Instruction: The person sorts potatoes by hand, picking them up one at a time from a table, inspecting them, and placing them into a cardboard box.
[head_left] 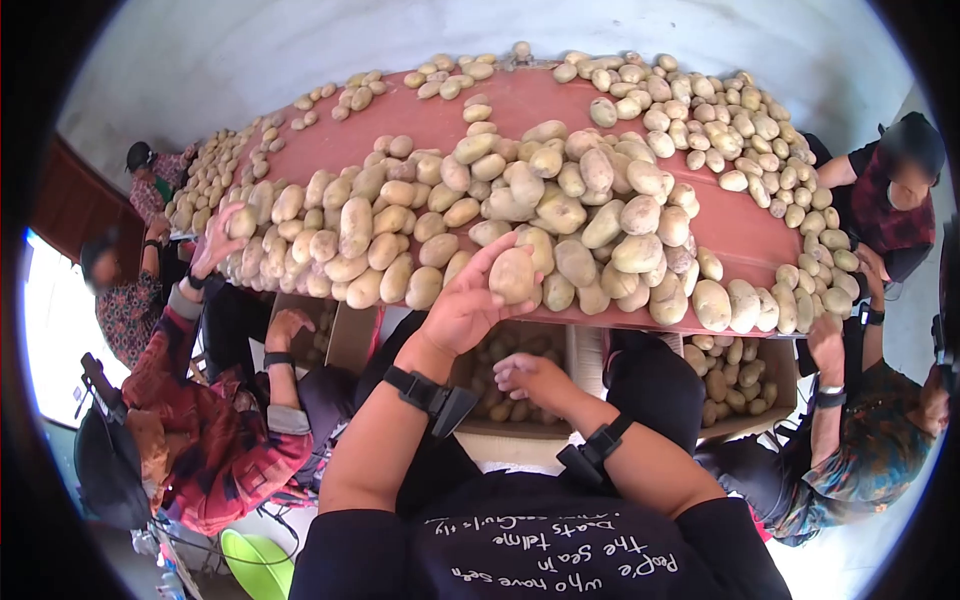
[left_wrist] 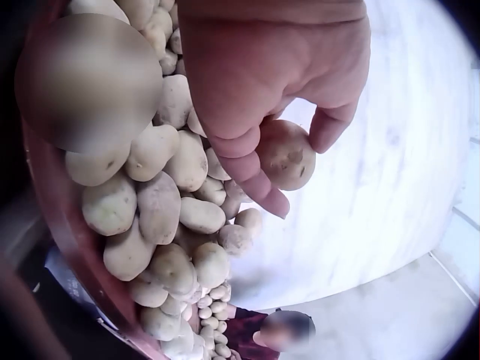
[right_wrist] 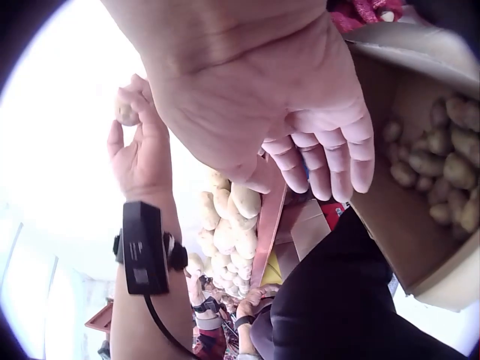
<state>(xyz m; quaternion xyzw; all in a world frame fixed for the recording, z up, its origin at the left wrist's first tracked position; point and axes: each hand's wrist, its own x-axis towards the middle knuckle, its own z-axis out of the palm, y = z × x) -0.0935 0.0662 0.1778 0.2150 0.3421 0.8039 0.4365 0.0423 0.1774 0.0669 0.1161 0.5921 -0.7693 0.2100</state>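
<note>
My left hand [head_left: 468, 308] pinches an oval tan potato [head_left: 512, 277] by the red worktop's [head_left: 745, 225] near edge; my right hand [head_left: 535, 380], relaxed, hangs clear of it.

Pale wall [head_left: 330, 50] behind red table [head_left: 400, 122]

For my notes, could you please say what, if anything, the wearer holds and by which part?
The left hand grips a potato by its sides; right hand empty.

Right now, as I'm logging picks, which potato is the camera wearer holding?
The potato pinched in the wearer's left hand, held clear of the heaped potatoes, which rest on the red table.
</note>
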